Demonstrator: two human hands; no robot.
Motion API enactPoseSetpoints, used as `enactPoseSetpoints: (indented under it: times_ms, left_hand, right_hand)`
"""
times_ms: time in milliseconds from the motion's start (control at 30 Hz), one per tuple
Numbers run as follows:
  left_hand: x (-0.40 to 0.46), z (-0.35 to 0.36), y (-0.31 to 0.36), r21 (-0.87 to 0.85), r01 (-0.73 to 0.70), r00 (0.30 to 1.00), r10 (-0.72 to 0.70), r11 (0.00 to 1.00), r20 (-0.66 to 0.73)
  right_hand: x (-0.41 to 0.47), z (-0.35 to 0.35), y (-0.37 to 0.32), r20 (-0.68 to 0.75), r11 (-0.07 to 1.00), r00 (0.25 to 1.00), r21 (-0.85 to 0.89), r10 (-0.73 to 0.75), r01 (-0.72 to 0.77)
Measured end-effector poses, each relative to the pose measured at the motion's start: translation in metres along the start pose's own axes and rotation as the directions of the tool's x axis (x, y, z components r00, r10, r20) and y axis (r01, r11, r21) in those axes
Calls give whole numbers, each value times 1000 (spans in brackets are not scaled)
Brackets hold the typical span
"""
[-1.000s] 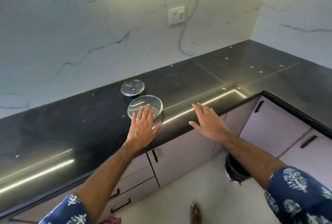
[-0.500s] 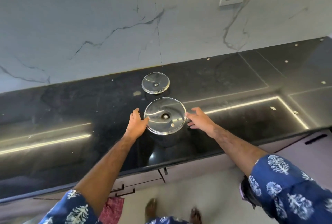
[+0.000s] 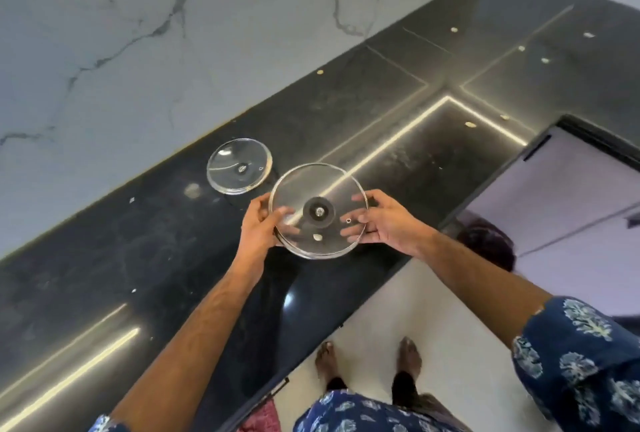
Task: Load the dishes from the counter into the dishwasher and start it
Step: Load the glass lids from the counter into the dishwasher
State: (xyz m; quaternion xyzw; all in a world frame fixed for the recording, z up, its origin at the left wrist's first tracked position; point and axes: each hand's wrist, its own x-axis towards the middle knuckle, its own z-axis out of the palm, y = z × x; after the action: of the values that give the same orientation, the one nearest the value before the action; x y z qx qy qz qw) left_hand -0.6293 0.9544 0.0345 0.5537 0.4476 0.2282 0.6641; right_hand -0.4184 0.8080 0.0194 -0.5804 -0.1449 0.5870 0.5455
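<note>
A large clear glass lid [image 3: 320,189] with a dark knob in its middle is held just above the black counter [image 3: 104,275] near its front edge. My left hand [image 3: 258,229] grips its left rim, fingers curled beneath the glass. My right hand [image 3: 384,220] grips its right rim, fingers showing through the glass. A smaller glass lid [image 3: 239,165] lies flat on the counter just behind and to the left. No dishwasher is in view.
A white marble wall [image 3: 138,33] backs the counter, which turns a corner at the right. Pale cabinet fronts [image 3: 571,189] stand below the right section. My feet stand on the white floor [image 3: 450,310] close to the counter edge.
Both hands have closed on the rim of the large lid and raised it off the counter toward me. The view has tilted down and turned.
</note>
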Motion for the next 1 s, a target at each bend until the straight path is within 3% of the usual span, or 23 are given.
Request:
enactPoseSetpoints:
  times_ms: [167,367,467,567,633,700,767,900,1000]
  left_hand:
    - [-24,67,4,-40,-68,945,77,997,319]
    - [-65,166,-11,37,-108,771,60,994,635]
    - [-91,216,-18,121,-211,621,37,970,783]
    - [-142,281,-39,203,-365,353,-67,908,933]
    - [-192,325,-59,240,-438,210,-161,866,964]
    - [-242,365,-77,245,-497,120,-214,832,969]
    - [-296,400,-100,256,-510,92,-244,821,966]
    - [-384,454,-147,336,-390,202,-277,857,939]
    - [-427,487,-190,400,-394,214,-340,828,916]
  right_hand:
    - [-73,-27,27,-203,937,967,280,-154,208]
    - [-194,-76,66,-438,925,878,216,-194,313]
    - [-268,-112,87,-494,931,852,198,-175,306]
    - [-350,-142,130,-491,942,861,208,-131,262]
    - [-407,-157,171,-487,937,868,250,-97,245]
    - [-459,-170,213,-486,906,870,327,-81,268]
    - [-510,-183,256,-523,870,848,374,-88,321]
    - [-592,-206,321,-673,755,736,446,-71,481]
    - [-636,-222,355,-789,709,614,432,-3,558]
